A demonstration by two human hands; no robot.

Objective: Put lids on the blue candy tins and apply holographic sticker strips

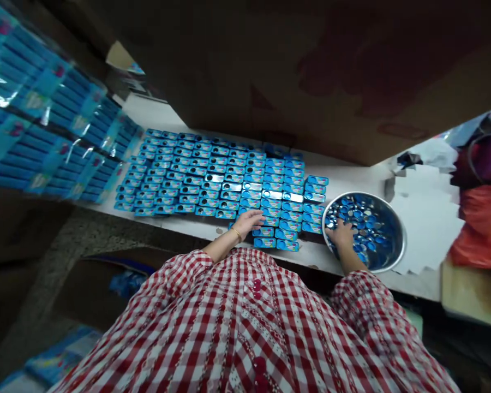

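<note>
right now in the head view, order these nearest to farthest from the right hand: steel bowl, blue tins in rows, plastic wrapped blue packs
1. Steel bowl: right side, the right hand is inside it.
2. Blue tins: rows just left of the bowl.
3. Plastic-wrapped blue packs: far left, past the rows.

From my remote feed the room looks dim, with only soft, flat light. A big brown cardboard sheet (294,71) looms over the far side of the white tabletop (159,114). A red plastic bag (480,224) slumps to the right, and a speckled grey surface (77,245) runs along the lower left.
</note>
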